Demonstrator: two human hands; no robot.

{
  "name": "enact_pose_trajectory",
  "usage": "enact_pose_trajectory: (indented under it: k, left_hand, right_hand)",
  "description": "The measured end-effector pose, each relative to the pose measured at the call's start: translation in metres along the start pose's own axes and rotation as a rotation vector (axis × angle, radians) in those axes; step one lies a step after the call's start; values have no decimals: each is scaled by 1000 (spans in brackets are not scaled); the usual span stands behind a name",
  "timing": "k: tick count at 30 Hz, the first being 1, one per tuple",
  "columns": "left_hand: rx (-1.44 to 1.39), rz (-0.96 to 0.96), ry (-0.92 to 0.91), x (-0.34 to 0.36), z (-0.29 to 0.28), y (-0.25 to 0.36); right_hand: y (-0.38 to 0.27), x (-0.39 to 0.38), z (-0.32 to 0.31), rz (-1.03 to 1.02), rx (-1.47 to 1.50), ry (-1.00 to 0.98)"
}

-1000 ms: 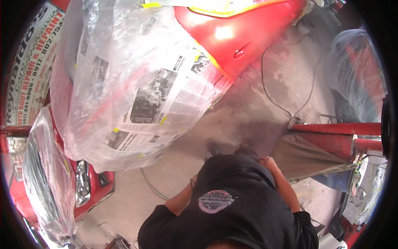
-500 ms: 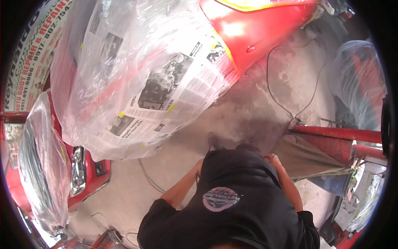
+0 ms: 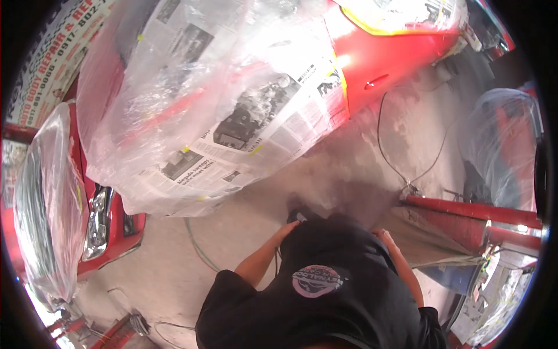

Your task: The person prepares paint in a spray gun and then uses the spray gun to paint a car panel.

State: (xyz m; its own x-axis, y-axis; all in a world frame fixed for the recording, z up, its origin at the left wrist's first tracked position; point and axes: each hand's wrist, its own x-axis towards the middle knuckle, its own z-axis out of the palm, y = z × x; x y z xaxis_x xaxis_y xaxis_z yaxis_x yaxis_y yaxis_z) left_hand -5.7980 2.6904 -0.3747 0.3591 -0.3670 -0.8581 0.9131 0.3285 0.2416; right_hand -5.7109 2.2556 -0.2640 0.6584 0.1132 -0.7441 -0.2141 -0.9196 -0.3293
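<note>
My left hand (image 3: 286, 228) is low at the left side of my black shirt (image 3: 349, 273). Its fingers are mostly hidden by the shirt, and a thin dark cord hangs beside the wrist. At the shirt's right edge is my right hand (image 3: 382, 235), with its fingers curled in; anything inside them is hidden. Ahead of me stands a red car body, its door panel (image 3: 395, 64) bare and glossy. Newspaper sheets (image 3: 273, 122) and clear plastic film (image 3: 168, 81) cover the nearer part, with yellow tape (image 3: 343, 87) along the border. Neither hand touches the car.
Left of it, another red car shows a headlight (image 3: 97, 224) beside plastic-wrapped parts (image 3: 49, 198). A hose (image 3: 381, 131) loops across the concrete floor (image 3: 157, 250). Red beams (image 3: 471, 209) and a brown cloth (image 3: 430, 235) are at right, near another plastic-covered object (image 3: 503, 145). A printed banner (image 3: 61, 64) hangs far left.
The view has shifted, so the red panel and the hose sit lower and further right. More of my left hand shows beside the shirt. My right hand stays at the shirt's edge.
</note>
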Motion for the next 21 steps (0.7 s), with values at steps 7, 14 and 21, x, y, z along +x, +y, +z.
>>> enact_pose_trajectory:
  k: [7,14,21]
  left_hand:
    - [361,404,-87,60,-71,-59]
    - [914,574,94,54,-85,-70]
    - [875,835,183,15,-58,-23]
  right_hand:
    - [20,24,11,-112,-2,47]
    - [28,48,22,-158,-18,26]
    - [36,63,37,-151,-82,-17]
